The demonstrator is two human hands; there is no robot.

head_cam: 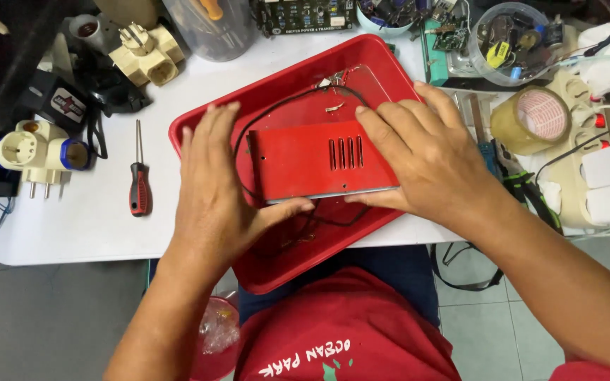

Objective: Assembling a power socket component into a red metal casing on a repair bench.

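Red metal cover (319, 161), over the red tray (199, 137), is gripped at both ends by left hand (213, 190) and right hand (418, 155).

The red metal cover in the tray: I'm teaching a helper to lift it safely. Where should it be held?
Probably by its two short ends, from left and right, as the left hand and right hand do on the red metal cover: it lies flat and wide, with its slots mid-panel.
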